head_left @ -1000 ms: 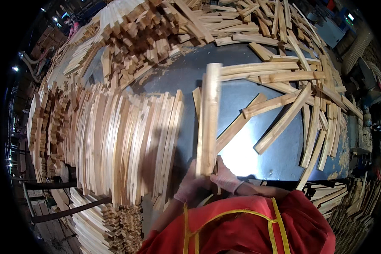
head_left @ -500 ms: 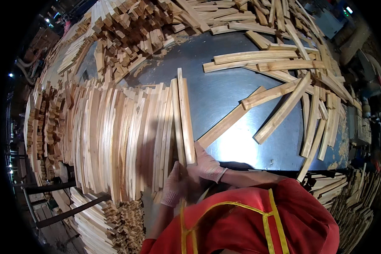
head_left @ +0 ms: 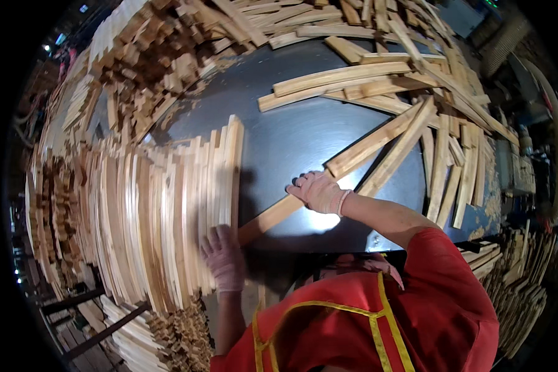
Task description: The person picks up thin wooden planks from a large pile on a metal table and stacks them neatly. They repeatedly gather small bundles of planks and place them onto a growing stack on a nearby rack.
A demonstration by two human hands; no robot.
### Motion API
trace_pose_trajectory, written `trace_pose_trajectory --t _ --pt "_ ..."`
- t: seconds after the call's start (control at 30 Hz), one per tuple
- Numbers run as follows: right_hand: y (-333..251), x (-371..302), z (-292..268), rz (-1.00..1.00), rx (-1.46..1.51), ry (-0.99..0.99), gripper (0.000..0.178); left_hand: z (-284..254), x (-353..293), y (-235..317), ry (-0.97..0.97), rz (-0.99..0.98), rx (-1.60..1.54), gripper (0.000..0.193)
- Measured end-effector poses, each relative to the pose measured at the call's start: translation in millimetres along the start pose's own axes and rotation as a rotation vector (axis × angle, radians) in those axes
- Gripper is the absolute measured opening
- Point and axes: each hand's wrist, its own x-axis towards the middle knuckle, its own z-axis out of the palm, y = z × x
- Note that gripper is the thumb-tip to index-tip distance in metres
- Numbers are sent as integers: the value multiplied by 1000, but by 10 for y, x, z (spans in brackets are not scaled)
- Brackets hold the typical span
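Observation:
My right hand, in a pale pinkish glove, has its fingers wrapped over a wooden slat. The slat lies slantwise on the metal tabletop, its near end close to my left hand. My left hand, gloved too, has its fingers apart and rests against the near right end of a row of slats. Those slats stand side by side, packed tightly. Just past my right hand, two more slats lie at angles, their far ends meeting.
Loose slats lie scattered across the far and right parts of the metal table. A heap of stacked pieces rises at the far left. Below the row, dark metal bars stick out beside more stacked wood. A ribbed hose hangs at the far right.
The two slats by my hands now stand against the row's right side. My right hand has moved right and taken hold of the slanting slat. My left hand has moved left and opened.

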Motion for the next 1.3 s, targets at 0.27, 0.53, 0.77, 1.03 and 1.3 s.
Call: trace_pose_trajectory --t 0.27,0.53,0.77,1.03,1.3 --pt "-672 -858 402 -173 -18 173 47 -364 -87 766 -114 324 -630 74" --pt "-167 -1298 -160 617 239 710 63 31 -361 588 -533 243 -497 74" --pt "1176 -1742 860 1053 1671 1356 38 33 -349 372 -684 -93 -1091 70" --pt "-981 -674 459 989 1487 688 83 338 -368 852 -286 4 -946 83" --pt "-1335 -17 406 812 945 377 108 -32 -147 135 -99 601 -205 79"
